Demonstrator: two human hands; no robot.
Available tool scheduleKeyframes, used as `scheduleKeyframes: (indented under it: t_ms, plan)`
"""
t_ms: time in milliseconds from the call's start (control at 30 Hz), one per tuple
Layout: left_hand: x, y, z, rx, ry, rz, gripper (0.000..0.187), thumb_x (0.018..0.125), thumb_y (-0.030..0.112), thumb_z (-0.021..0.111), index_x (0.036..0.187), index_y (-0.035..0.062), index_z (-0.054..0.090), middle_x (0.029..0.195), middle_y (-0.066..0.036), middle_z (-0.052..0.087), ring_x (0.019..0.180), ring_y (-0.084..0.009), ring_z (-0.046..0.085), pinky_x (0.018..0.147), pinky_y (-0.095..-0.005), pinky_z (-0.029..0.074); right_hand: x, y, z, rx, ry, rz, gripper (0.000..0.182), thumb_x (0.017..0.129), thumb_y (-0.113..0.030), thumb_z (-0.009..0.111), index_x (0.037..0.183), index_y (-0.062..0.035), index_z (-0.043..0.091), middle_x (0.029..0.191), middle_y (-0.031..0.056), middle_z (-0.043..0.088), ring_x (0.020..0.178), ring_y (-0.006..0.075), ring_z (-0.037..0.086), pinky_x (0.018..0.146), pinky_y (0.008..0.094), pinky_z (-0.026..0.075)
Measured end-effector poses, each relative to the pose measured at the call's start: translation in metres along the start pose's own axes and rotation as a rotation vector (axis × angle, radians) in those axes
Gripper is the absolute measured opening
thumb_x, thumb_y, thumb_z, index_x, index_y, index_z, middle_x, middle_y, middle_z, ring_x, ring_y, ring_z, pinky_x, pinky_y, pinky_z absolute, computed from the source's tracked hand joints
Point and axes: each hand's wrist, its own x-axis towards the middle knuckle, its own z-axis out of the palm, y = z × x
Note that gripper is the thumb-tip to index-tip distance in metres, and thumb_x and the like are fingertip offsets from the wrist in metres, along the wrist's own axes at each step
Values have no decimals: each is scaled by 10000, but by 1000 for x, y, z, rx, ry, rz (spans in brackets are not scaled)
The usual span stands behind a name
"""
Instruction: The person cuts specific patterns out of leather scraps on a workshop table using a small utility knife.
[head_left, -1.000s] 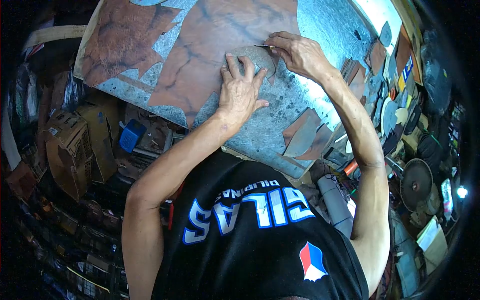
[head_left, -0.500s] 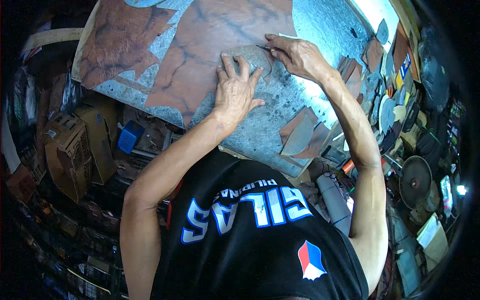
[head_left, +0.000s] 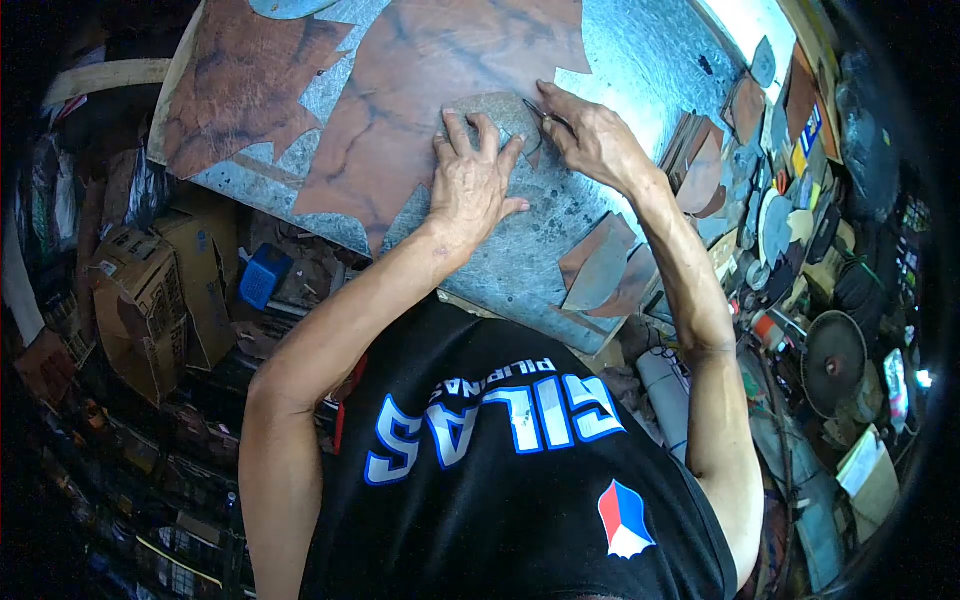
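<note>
My left hand lies flat with fingers spread, pressing on a grey-brown template on top of a large brown leather sheet. Beside the template's right edge, my right hand pinches a thin dark pointed tool, its tip at the edge of the template. A thin curved strip of leather shows below the tool. The sheet rests on a worn metal-topped table.
Another brown leather piece lies at the left. Near the front edge are cut pieces with a grey template. Stacked pieces and clutter stand at the right. Cardboard boxes, a blue container and a round fan-like object are around the table.
My right hand has moved slightly down along the template's right edge, and the tool has turned to a steeper angle. My left hand has stayed in place.
</note>
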Motion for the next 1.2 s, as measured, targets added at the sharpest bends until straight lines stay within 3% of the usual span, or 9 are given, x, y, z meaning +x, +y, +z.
scheduleKeyframes:
  t_ms: [133, 267, 433, 767, 1067, 1167, 1200]
  plan:
    - [0, 1, 3, -8, 10, 2, 797, 806, 700, 563, 1440, 228, 460, 1358, -252, 390, 1265, -543, 376, 990, -532, 452, -11, -3, 12, 25, 111, 33, 298, 903, -139, 560, 1148, 14, 634, 1350, 181, 552, 1086, 382, 628, 943, 435, 518]
    - [0, 1, 1, -10, 14, 4, 799, 802, 694, 576, 1437, 224, 459, 1358, -254, 387, 1264, -542, 377, 984, -531, 458, -15, -8, 20, -2, 192, 39, 289, 918, -149, 554, 1151, -1, 639, 1283, 196, 600, 1035, 394, 647, 896, 435, 541]
    - [0, 1, 2, -26, 18, 6, 811, 787, 691, 600, 1428, 213, 466, 1352, -261, 378, 1257, -560, 370, 969, -553, 467, -23, -29, 19, -5, 192, 198, 277, 946, -163, 530, 1165, -39, 645, 1007, 217, 654, 864, 399, 674, 755, 457, 562]
    - [1, 2, 5, -34, 39, 18, 834, 764, 691, 633, 1424, 207, 470, 1346, -264, 360, 1240, -565, 371, 945, -560, 485, -43, -36, 29, 45, 230, 257, 265, 937, -150, 527, 1135, -13, 638, 993, 228, 656, 850, 416, 664, 732, 479, 548]
    - [2, 1, 5, 22, 35, 45, 824, 770, 699, 622, 1419, 212, 481, 1330, -266, 375, 1215, -563, 394, 880, -525, 532, -61, -49, 45, 115, 319, 398, 246, 928, -140, 556, 1103, -2, 661, 990, 236, 655, 891, 410, 647, 789, 460, 517]
    - [4, 1, 5, 65, 18, 56, 825, 774, 710, 608, 1422, 215, 478, 1312, -272, 395, 1198, -562, 416, 861, -514, 543, -62, -54, 49, 164, 380, 392, 234, 932, -133, 549, 1083, 9, 658, 1027, 246, 637, 845, 439, 659, 721, 485, 552]
    - [4, 1, 7, 72, 16, 63, 828, 777, 713, 602, 1427, 218, 471, 1307, -274, 404, 1191, -564, 425, 854, -512, 547, -62, -56, 51, 183, 389, 424, 241, 932, -136, 553, 1089, 14, 659, 1026, 242, 641, 885, 429, 648, 771, 470, 530]
